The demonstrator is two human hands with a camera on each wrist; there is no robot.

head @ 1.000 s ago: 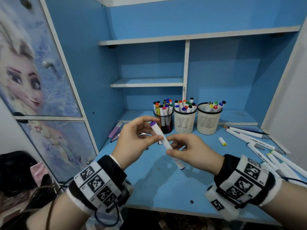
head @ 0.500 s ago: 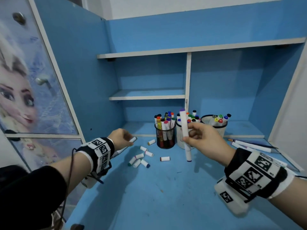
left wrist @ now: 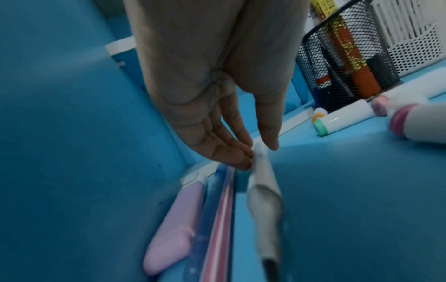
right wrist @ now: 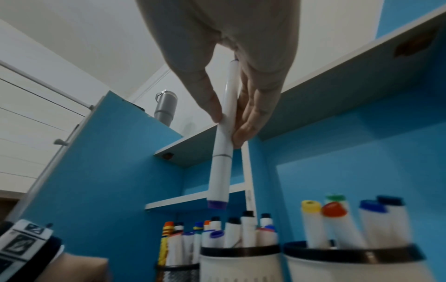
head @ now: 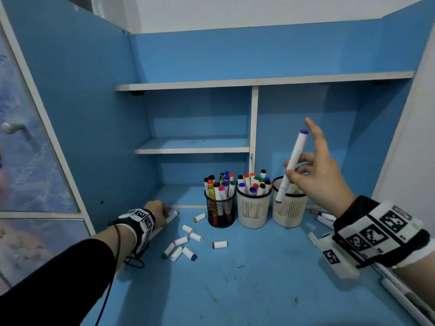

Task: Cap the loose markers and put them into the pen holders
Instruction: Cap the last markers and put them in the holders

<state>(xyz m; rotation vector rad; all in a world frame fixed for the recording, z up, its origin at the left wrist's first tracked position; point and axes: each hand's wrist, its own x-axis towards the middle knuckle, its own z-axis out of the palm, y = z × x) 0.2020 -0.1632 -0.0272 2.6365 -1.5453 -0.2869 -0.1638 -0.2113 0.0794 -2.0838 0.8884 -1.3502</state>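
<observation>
At far left, the left hand (head: 157, 211) is resting low on the desk (head: 247, 285) by the side wall, its thumb and fingertips (left wrist: 237, 152) pinching the end of a white marker (left wrist: 264, 200) that is lying flat beside a pink pen (left wrist: 173, 229). Loose caps (head: 186, 245) are lying scattered in front of three holders standing in a row — a black mesh holder (head: 220, 210), a middle white holder (head: 253, 208) and a right white holder (head: 289, 211), all carrying markers. At right, the right hand (head: 322, 170) is pinching a purple-capped marker (head: 292, 165) between thumb and fingers, index finger pointing up — the marker is hanging nearly upright, its lower end above the right white holder's rim.
</observation>
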